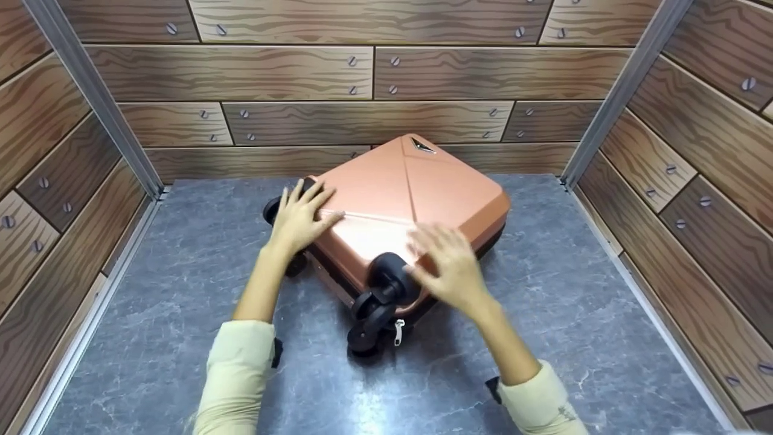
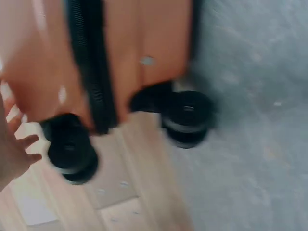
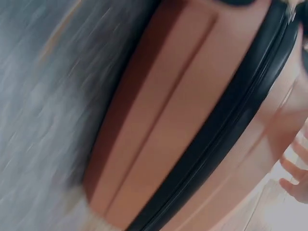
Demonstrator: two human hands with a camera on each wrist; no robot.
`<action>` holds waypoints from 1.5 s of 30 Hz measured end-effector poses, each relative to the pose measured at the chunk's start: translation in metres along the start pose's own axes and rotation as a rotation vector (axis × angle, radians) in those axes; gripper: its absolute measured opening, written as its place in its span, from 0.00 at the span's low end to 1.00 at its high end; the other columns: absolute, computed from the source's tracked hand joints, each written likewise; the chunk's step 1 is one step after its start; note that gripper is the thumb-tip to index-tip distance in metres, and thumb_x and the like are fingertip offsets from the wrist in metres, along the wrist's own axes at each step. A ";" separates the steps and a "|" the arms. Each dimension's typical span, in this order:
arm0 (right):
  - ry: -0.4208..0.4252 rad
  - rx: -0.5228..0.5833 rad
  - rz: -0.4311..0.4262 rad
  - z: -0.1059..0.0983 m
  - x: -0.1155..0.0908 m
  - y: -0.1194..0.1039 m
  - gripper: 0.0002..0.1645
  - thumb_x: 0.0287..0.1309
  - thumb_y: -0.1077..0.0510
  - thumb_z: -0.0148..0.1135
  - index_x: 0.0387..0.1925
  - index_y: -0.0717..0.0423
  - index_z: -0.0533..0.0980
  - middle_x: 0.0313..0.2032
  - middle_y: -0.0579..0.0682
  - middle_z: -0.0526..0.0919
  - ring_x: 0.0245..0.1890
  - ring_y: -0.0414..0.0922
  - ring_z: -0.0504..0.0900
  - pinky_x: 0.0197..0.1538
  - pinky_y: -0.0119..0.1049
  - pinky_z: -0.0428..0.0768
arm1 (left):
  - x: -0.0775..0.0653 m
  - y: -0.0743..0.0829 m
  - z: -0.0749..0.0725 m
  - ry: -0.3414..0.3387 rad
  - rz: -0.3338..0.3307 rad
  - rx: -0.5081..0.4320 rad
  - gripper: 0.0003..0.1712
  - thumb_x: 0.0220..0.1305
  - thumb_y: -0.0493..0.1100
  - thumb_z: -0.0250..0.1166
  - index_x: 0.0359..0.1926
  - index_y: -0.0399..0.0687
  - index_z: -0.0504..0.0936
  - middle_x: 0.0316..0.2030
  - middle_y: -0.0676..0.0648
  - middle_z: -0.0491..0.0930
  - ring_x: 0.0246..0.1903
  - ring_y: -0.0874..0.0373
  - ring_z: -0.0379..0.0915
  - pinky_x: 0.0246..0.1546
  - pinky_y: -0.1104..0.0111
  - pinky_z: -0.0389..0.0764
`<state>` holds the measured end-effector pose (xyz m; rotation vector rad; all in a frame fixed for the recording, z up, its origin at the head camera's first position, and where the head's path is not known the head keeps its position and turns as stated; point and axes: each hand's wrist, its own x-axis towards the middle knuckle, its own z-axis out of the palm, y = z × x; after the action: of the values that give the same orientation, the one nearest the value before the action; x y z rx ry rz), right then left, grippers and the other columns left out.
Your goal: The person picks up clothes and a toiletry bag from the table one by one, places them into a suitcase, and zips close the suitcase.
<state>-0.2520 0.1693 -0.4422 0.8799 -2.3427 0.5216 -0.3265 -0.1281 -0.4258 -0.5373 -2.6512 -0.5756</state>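
Observation:
A rose-gold hard-shell suitcase (image 1: 374, 187) lies flat on the floor, turned askew, with black wheels (image 1: 392, 278) along its near-left end. My left hand (image 1: 296, 220) rests with spread fingers on the shell's left corner, beside a wheel. Over the near-right edge is my right hand (image 1: 450, 266), blurred, its fingers extended; whether it touches the shell I cannot tell. A silver zipper pull (image 1: 398, 332) hangs by the near corner. The left wrist view shows two wheels (image 2: 185, 115) and the black zipper seam (image 2: 91, 67). That seam (image 3: 226, 115) also runs along the side in the right wrist view.
Grey marbled flooring (image 1: 574, 338) surrounds the suitcase. Wood-patterned panels (image 1: 302, 72) stand behind it, with similar walls (image 1: 682, 199) left and right. Metal strips (image 1: 616, 84) line the corners. The suitcase's far corner reaches close to the back wall.

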 end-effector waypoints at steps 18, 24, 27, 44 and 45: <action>0.192 0.076 -0.069 0.035 -0.009 -0.017 0.31 0.50 0.42 0.55 0.54 0.51 0.74 0.57 0.53 0.71 0.61 0.59 0.61 0.61 0.63 0.44 | -0.011 0.004 0.023 0.145 -0.036 -0.025 0.30 0.63 0.61 0.49 0.62 0.55 0.70 0.64 0.52 0.62 0.67 0.45 0.42 0.63 0.54 0.45; 0.191 0.172 -0.136 0.023 -0.012 0.001 0.31 0.51 0.40 0.54 0.53 0.53 0.75 0.56 0.54 0.72 0.59 0.59 0.63 0.60 0.65 0.43 | -0.020 0.024 0.023 0.193 -0.079 0.019 0.30 0.62 0.62 0.50 0.61 0.55 0.72 0.62 0.50 0.65 0.65 0.42 0.45 0.63 0.52 0.44; 0.177 0.214 -0.174 0.017 -0.013 0.016 0.31 0.53 0.39 0.52 0.53 0.53 0.75 0.56 0.54 0.73 0.59 0.59 0.64 0.60 0.65 0.44 | -0.026 0.038 0.027 0.239 -0.126 0.050 0.31 0.61 0.63 0.50 0.60 0.53 0.73 0.61 0.48 0.67 0.64 0.40 0.47 0.63 0.50 0.45; 0.155 0.441 -0.201 -0.002 -0.029 0.087 0.37 0.54 0.39 0.51 0.51 0.66 0.74 0.56 0.67 0.69 0.59 0.69 0.57 0.59 0.67 0.43 | -0.035 0.108 0.048 0.339 -0.288 0.263 0.32 0.63 0.64 0.45 0.60 0.53 0.73 0.61 0.45 0.67 0.61 0.34 0.52 0.60 0.45 0.51; 0.153 0.453 -0.195 -0.003 -0.031 0.087 0.37 0.54 0.40 0.52 0.52 0.67 0.73 0.57 0.68 0.68 0.60 0.70 0.55 0.58 0.67 0.42 | -0.036 0.109 0.048 0.341 -0.278 0.271 0.32 0.63 0.64 0.46 0.60 0.52 0.73 0.60 0.44 0.67 0.61 0.34 0.53 0.59 0.45 0.52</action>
<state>-0.2920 0.2465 -0.4727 1.2084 -2.0033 1.0200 -0.2610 -0.0247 -0.4474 0.0121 -2.4309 -0.3376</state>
